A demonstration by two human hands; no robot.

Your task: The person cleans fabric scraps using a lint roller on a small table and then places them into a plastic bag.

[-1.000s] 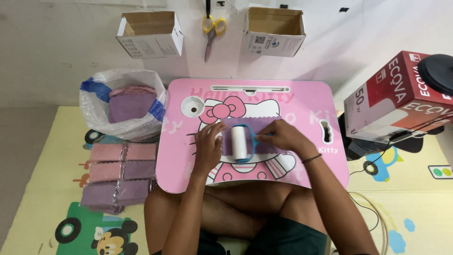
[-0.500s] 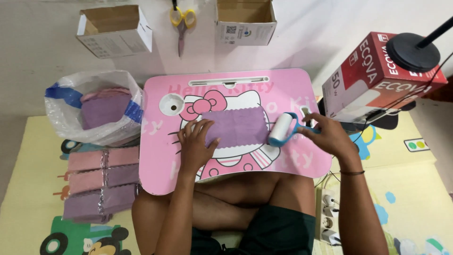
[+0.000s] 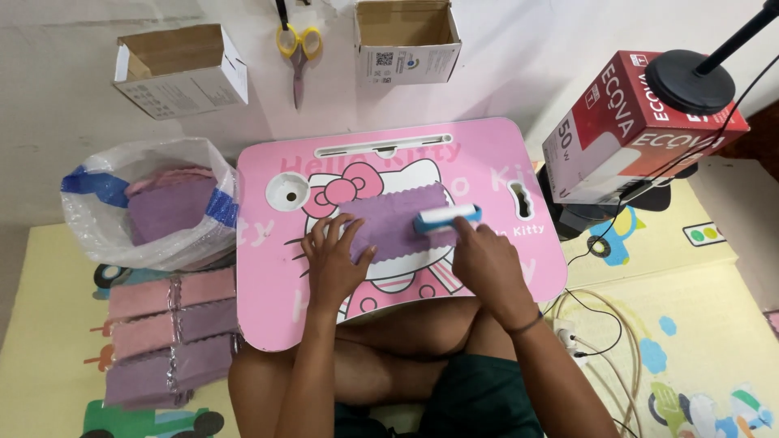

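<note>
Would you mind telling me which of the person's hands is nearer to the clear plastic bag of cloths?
Left. The left hand presses on the purple cloth, on the side toward the plastic bag. The right hand holds the blue lint roller, farther from it.

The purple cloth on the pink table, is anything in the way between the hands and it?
Nothing visible is in the way. The left hand lies flat on the purple cloth, pressing its near left edge. The right hand holds a blue-and-white lint roller, and the roller rests directly on the cloth's right side, on the pink table.
</note>
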